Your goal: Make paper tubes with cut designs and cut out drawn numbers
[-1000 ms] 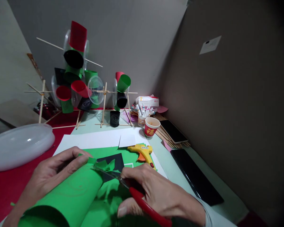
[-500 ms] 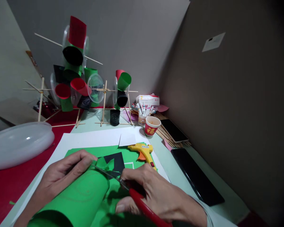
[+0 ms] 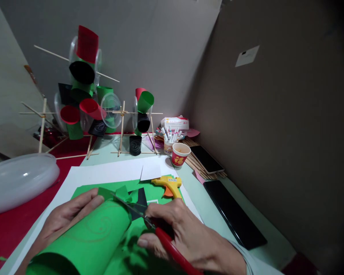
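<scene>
A green paper tube (image 3: pixel 94 233) with a spiral drawn on its side lies tilted in front of me. My left hand (image 3: pixel 68 214) grips it near its far end, the thumb and fingers pinching the paper edge. Cut green flaps (image 3: pixel 127 194) fold outward from that rim. My right hand (image 3: pixel 183 233) is closed round the red-handled scissors (image 3: pixel 167 242), whose blades reach to the tube's far rim among the flaps. Beneath lie green paper sheets (image 3: pixel 86 188) and a piece of black paper (image 3: pixel 141 198).
A yellow glue gun (image 3: pixel 172 184) lies beyond my right hand. Behind it stand a red paper cup (image 3: pixel 180 154) and a cup of markers (image 3: pixel 169 147). Two phones lie to the right, one a long black phone (image 3: pixel 235 214). Stick frames with paper tubes (image 3: pixel 74 122) stand at the back left.
My left fingers have shifted back a little along the rim, so more of the green edge shows beside the blades. The whole view has moved slightly.
</scene>
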Demonstrator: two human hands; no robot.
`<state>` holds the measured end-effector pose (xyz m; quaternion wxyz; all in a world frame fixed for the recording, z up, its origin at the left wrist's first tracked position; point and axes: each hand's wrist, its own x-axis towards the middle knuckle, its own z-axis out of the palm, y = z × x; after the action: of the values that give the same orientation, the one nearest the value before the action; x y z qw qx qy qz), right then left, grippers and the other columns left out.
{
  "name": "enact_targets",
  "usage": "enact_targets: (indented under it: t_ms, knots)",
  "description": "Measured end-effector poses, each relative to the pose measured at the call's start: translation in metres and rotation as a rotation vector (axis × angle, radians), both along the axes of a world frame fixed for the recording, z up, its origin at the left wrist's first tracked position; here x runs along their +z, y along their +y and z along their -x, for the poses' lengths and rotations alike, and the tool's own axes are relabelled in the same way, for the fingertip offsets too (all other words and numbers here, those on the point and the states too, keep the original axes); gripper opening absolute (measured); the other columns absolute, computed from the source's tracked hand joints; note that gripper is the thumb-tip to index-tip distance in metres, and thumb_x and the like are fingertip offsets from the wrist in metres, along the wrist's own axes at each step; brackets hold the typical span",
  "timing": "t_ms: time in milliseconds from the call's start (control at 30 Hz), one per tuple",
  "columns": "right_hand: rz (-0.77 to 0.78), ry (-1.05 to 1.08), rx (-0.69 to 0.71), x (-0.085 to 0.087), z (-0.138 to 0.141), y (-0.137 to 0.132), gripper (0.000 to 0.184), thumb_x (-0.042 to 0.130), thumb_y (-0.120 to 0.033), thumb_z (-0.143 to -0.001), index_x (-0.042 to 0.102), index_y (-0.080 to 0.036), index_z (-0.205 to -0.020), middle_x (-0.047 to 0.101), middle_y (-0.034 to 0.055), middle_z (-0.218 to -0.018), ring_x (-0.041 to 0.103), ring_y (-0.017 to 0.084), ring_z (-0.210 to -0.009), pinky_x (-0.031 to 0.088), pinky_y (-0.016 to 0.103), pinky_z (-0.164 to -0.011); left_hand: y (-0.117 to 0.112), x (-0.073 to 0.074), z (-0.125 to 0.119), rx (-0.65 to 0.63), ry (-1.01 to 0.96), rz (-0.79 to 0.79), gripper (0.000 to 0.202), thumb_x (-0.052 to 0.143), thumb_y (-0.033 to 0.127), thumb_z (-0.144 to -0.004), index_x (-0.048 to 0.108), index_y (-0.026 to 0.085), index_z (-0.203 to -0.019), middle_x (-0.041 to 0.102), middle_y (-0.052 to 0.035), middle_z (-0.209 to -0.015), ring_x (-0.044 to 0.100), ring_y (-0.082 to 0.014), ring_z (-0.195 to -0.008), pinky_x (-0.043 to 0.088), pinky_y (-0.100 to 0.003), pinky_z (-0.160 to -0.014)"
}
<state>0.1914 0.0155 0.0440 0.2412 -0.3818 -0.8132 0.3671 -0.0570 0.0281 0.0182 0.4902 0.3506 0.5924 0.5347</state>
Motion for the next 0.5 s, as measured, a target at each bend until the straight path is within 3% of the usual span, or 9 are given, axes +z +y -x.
enact_targets:
  t_ms: [67,167,233,367,500]
  knots:
    - [-0.005,-0.011,-0.002,0.0013,0.0001,-0.001,0.038,0.067,-0.046,-0.092,0.044,-0.021,-0.077,0.044,-0.0064,-0.068,0.034,0.01,-0.062,0.029,0.022,-0.057,0.0004,-0.0028,0.0048,-0.032,-0.02,0.002,0.052,0.096,0.062,-0.024,0.076,0.038,-0.065,0.079,0.0106,-0.073,0.077,-0.0238,-0.072,0.064,-0.023,-0.061]
    - [0.002,-0.005,0.0,0.0031,0.0003,-0.0014,0.035,0.068,-0.044,-0.092,0.045,-0.022,-0.078,0.045,-0.0066,-0.068,0.035,0.009,-0.062,0.03,0.021,-0.057,-0.0003,-0.0067,0.0103,-0.015,0.003,-0.028,0.052,0.097,0.06,-0.029,0.078,0.035,-0.071,0.08,0.009,-0.082,0.077,-0.0215,-0.084,0.062,-0.017,-0.067]
    - [0.006,-0.003,0.007,0.0034,0.0,-0.0016,0.035,0.068,-0.045,-0.092,0.046,-0.022,-0.077,0.045,-0.0068,-0.067,0.035,0.009,-0.061,0.029,0.021,-0.056,-0.0013,-0.0089,0.0118,-0.009,0.024,-0.057,0.056,0.097,0.059,-0.03,0.079,0.032,-0.076,0.08,0.007,-0.084,0.076,-0.0201,-0.081,0.061,-0.016,-0.066]
    - [-0.026,-0.017,0.014,0.0013,-0.0013,-0.0026,0.034,0.065,-0.045,-0.094,0.046,-0.022,-0.078,0.044,-0.0068,-0.066,0.035,0.009,-0.06,0.029,0.021,-0.055,-0.0043,-0.0113,0.0102,-0.042,0.011,-0.097,0.063,0.096,0.063,-0.032,0.079,0.031,-0.085,0.08,0.0049,-0.084,0.075,-0.0217,-0.076,0.063,-0.022,-0.062]
    - [-0.074,-0.031,0.004,0.0001,-0.0011,-0.003,0.031,0.062,-0.039,-0.095,0.045,-0.022,-0.077,0.043,-0.0072,-0.064,0.034,0.008,-0.057,0.028,0.022,-0.054,-0.0076,-0.01,0.0072,-0.055,-0.035,-0.071,0.056,0.096,0.058,-0.044,0.078,0.031,-0.09,0.079,0.0054,-0.081,0.074,-0.0205,-0.072,0.063,-0.024,-0.058]
